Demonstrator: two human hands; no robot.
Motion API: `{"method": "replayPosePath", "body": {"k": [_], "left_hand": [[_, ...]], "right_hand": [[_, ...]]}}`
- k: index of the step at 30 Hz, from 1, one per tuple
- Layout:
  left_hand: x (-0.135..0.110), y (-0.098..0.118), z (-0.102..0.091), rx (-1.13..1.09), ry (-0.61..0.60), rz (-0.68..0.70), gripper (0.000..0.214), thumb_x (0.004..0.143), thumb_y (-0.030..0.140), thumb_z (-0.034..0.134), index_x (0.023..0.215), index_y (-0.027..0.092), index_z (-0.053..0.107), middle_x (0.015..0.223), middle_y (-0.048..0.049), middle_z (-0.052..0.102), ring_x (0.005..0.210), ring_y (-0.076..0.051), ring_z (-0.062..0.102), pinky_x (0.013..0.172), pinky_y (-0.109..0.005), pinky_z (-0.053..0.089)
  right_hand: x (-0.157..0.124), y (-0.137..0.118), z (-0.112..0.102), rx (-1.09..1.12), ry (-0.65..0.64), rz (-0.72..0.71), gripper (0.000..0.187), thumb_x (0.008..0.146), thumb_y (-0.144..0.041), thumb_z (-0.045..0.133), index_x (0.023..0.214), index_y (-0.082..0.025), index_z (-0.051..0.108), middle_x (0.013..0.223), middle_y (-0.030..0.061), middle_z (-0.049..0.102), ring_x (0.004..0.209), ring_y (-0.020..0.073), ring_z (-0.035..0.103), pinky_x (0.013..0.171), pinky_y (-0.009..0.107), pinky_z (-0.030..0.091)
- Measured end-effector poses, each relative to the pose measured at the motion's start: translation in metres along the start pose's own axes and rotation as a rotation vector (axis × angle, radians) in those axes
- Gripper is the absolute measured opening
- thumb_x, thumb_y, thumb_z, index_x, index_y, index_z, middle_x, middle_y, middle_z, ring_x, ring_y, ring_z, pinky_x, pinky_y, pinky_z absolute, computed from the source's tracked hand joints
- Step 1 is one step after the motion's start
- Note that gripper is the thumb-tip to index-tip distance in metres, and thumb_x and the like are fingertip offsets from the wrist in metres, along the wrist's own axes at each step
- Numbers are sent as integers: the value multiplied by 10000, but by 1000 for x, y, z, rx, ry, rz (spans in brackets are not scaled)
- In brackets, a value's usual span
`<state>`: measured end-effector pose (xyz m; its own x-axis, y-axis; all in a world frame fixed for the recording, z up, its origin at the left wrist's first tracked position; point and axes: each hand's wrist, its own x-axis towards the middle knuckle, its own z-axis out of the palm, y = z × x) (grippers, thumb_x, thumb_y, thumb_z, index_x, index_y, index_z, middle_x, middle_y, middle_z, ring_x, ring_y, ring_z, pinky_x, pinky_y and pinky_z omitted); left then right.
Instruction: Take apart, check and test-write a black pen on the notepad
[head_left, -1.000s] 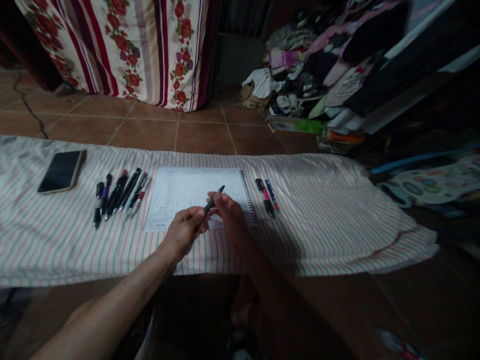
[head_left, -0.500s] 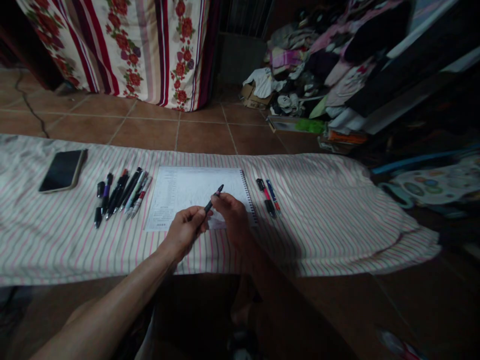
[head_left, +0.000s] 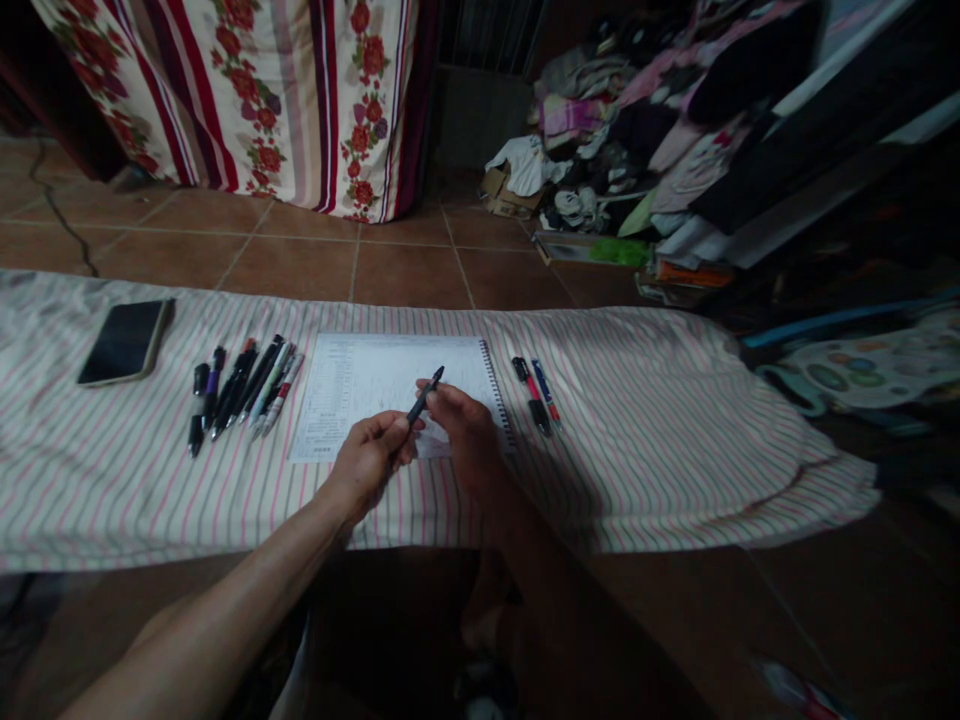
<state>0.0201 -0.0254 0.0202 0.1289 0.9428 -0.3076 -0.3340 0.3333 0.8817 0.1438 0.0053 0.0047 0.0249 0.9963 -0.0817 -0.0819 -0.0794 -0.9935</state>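
A dark pen (head_left: 418, 404) slants up and to the right above the spiral notebook (head_left: 375, 355). My left hand (head_left: 373, 450) is closed on its lower part, thumb along the barrel. Around the upper part, the thumb and fingers of my right hand (head_left: 466, 425) are bent close together, seemingly lightly touching it. The notebook lies beneath both hands, its wire binding on the right and faint print on the page.
Left of the notebook lie several pens (head_left: 244, 385) in a row, and beyond them a phone (head_left: 124, 342). A red-and-black pen (head_left: 533, 397) and a blue-and-red pen (head_left: 547, 393) lie to the right. Striped cloth (head_left: 660, 420) covers the low surface.
The right fingers have loosened slightly and shifted on the pen, baring more of its upper barrel. The pen's upper end has moved slightly left. The left hand is almost unmoved.
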Motion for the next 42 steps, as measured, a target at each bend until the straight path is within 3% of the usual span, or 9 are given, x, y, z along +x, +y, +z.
{"method": "replayPosePath", "body": {"k": [3,11,17,25,38,42], "left_hand": [[0,-1,-1,-1,1,3,263,708,374,644,741,113,645,506,9,518,475,-80,422,480,-206,291],[1,-6,-1,-17,7,8,275,663,393,689,685,127,621,512,18,505,490,-78,419,475,-197,292],[0,-2,0,-20,5,-6,266,688,380,664,744,120,647,507,11,518,498,-86,449,482,-199,320],[1,-3,-1,-23,22,0,259,681,369,672,747,120,640,510,11,521,478,-77,439,462,-189,292],[2,-4,-1,-31,21,-2,262,667,362,672,769,124,630,506,23,500,473,-80,410,474,-199,269],[1,-3,-1,-21,21,-1,269,677,374,667,772,124,633,503,27,502,479,-77,419,479,-193,278]], "right_hand": [[-1,-1,2,32,26,27,321,652,-448,660,876,-221,697,821,15,670,790,167,581,758,320,423],[4,3,6,85,64,97,360,533,-485,710,679,-183,581,540,-40,549,525,103,466,536,250,376],[2,2,4,44,14,32,341,622,-510,643,741,-192,617,612,-26,569,583,113,492,571,258,378],[1,4,5,49,15,28,270,632,-404,675,819,-209,667,696,-7,646,675,140,572,706,302,433],[0,5,0,49,-42,16,327,700,-417,623,945,-215,698,916,44,706,873,196,627,833,366,445],[2,5,1,30,-19,-13,285,672,-388,645,897,-222,703,865,21,708,854,183,625,830,344,438]]}}
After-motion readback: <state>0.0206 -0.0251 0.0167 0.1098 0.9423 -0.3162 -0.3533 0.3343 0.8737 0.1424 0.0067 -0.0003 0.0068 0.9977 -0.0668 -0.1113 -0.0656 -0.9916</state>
